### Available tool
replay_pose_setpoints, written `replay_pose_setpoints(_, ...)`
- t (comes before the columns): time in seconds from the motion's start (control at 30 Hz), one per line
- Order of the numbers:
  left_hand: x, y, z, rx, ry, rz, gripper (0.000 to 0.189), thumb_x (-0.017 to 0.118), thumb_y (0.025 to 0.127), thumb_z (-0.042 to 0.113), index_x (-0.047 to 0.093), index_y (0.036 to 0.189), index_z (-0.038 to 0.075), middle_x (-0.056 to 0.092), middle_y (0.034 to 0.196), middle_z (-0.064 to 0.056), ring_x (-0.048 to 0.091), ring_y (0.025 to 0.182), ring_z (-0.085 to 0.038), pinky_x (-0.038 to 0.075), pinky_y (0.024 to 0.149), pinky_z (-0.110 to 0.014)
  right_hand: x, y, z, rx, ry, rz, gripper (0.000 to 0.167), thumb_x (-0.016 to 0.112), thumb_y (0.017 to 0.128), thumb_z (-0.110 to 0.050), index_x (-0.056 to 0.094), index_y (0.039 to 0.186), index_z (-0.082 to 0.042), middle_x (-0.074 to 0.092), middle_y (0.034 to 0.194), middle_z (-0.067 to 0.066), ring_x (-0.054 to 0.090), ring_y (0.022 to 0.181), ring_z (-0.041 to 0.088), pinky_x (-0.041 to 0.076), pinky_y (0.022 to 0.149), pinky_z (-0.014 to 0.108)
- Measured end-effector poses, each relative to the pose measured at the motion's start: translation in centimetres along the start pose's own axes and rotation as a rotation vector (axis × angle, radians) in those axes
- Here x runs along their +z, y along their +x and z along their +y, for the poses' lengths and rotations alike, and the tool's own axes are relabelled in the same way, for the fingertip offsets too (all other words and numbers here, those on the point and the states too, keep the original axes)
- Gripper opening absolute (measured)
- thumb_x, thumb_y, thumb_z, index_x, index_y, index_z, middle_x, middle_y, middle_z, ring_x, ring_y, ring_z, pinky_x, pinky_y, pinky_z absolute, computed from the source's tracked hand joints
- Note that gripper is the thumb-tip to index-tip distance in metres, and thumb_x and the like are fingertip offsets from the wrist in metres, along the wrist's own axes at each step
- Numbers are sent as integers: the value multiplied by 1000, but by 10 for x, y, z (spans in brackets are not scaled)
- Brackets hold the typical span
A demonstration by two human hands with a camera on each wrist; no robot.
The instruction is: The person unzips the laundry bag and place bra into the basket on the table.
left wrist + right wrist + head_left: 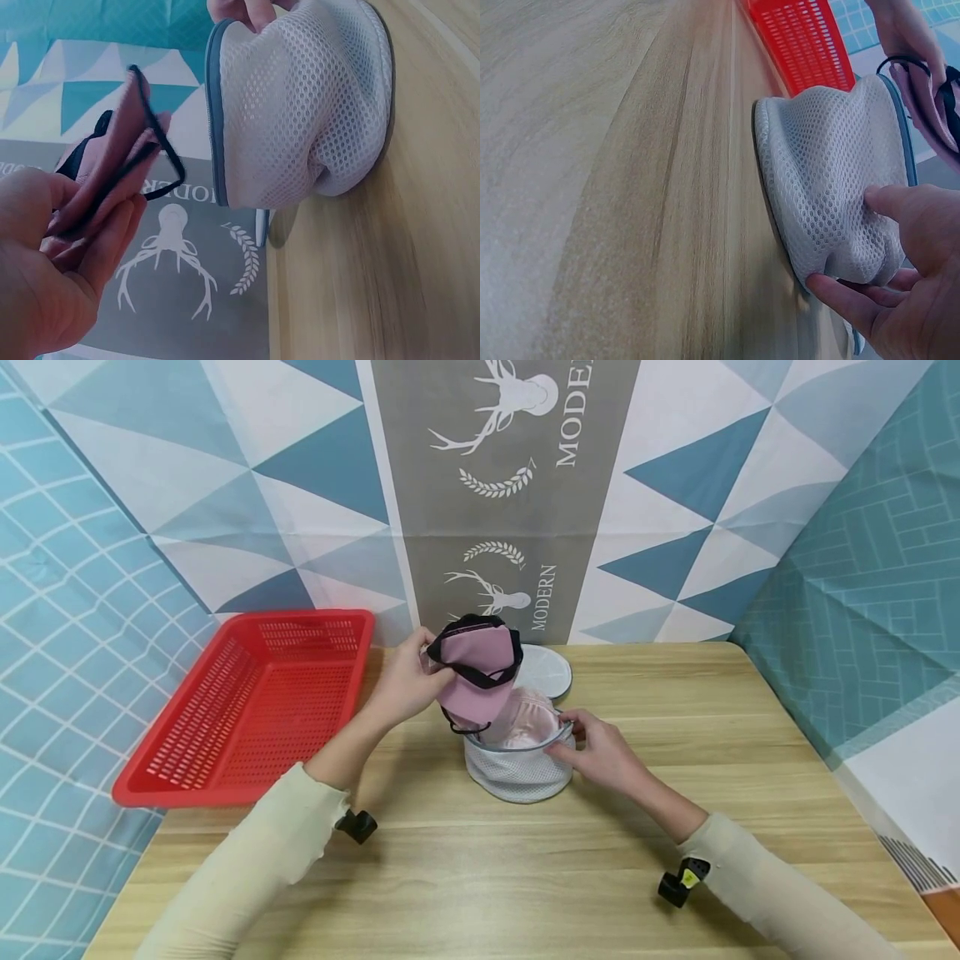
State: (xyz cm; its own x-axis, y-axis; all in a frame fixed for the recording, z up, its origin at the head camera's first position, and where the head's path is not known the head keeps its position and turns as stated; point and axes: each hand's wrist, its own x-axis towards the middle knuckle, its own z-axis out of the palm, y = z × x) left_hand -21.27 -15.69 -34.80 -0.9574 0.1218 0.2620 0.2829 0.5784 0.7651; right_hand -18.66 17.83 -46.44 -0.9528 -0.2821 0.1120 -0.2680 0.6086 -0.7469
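Note:
My left hand (411, 681) pinches a folded mauve-pink bra (477, 653) with black trim and thin black straps. It hangs over the mouth of a round white mesh laundry bag (519, 777), which has a grey zip edge. Inside the bag lies a pale pink satin piece (531, 727), partly hidden by the bra. Gripping the bag's right side at the rim is my right hand (600, 750); in the right wrist view, its thumb presses the mesh wall (821, 172). Behind the bag, the round lid (546, 672) lies folded back.
A red plastic basket (168, 797) with slotted sides stands at the left of the wooden table (480, 877). A patterned cloth wall (510, 518) rises along the back edge. Black cameras (360, 827) sit at both wrists.

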Motion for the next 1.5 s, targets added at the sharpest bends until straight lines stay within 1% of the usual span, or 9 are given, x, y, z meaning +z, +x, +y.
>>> replay_pose_setpoints(0.1, -2, 0, -1, -21, 19, -5, 27, 76, 92, 12, 64, 115, 3, 61, 85, -8, 48, 74, -19, 40, 67, -33, -1, 0, 3, -13, 3, -2, 65, 88, 95, -44, 69, 137, 1, 79, 113, 20, 76, 101, 30, 62, 79, 32)
replay_pose_setpoints(0.23, -8, -2, -3, -44, 49, -6, 32, 77, 93, 14, 65, 120, 2, 76, 112, -21, 58, 92, -28, 46, 77, -36, -7, -4, -18, 41, -5, -40, 63, 87, 97, -36, 66, 142, 3, 79, 121, 22, 76, 109, 34, 62, 86, 35)
replay_pose_setpoints(0.3, -13, -3, -4, -57, 66, 3, 33, 77, 94, 16, 65, 121, 3, 77, 115, -23, 60, 95, -30, 47, 78, -36, -6, -5, -23, 61, -21, -44, 61, 87, 98, -31, 65, 143, 4, 79, 122, 23, 76, 111, 34, 61, 88, 34)
replay_pose_setpoints(0.43, -23, -7, -9, -78, 75, 18, 31, 76, 96, 19, 64, 119, 3, 77, 111, -26, 63, 97, -33, 48, 79, -35, -5, -4, -24, 61, -25, -47, 59, 86, 99, -28, 65, 143, 5, 79, 122, 24, 76, 112, 36, 63, 90, 37)
replay_pose_setpoints(0.63, -36, -11, -15, -108, 72, 6, 30, 74, 98, 19, 62, 120, 3, 77, 118, -27, 69, 108, -37, 53, 88, -38, -4, -4, -16, 7, -9, -32, 62, 86, 97, -34, 66, 139, 6, 79, 117, 24, 76, 105, 34, 63, 84, 35)
replay_pose_setpoints(0.83, -53, -14, -16, -134, 70, 7, 32, 74, 99, 21, 61, 121, 2, 74, 114, -25, 67, 106, -34, 52, 88, -36, -5, -3, -21, 52, -10, -51, 59, 87, 97, -26, 65, 142, 6, 79, 121, 25, 77, 111, 37, 63, 88, 36)
replay_pose_setpoints(1.07, -73, -18, -17, -166, 70, 10, 34, 73, 100, 24, 59, 122, 2, 71, 111, -22, 65, 103, -32, 53, 85, -33, -5, -3, -13, -7, 6, -37, 61, 86, 97, -33, 66, 139, 5, 79, 115, 22, 76, 105, 32, 62, 82, 32)
replay_pose_setpoints(1.37, -93, -21, -19, -196, 88, 12, 41, 72, 102, 27, 59, 130, 0, 71, 120, -23, 65, 110, -32, 52, 92, -33, -6, -4, -23, 76, -26, -60, 57, 85, 100, -25, 64, 144, 5, 78, 124, 24, 76, 113, 35, 62, 88, 34)
replay_pose_setpoints(1.5, -101, -20, -22, -203, 82, 19, 39, 73, 102, 28, 61, 129, 2, 71, 118, -20, 62, 107, -26, 52, 86, -26, -6, -3, -23, 74, -26, -60, 57, 85, 100, -24, 64, 144, 5, 78, 124, 24, 76, 113, 35, 61, 88, 35)
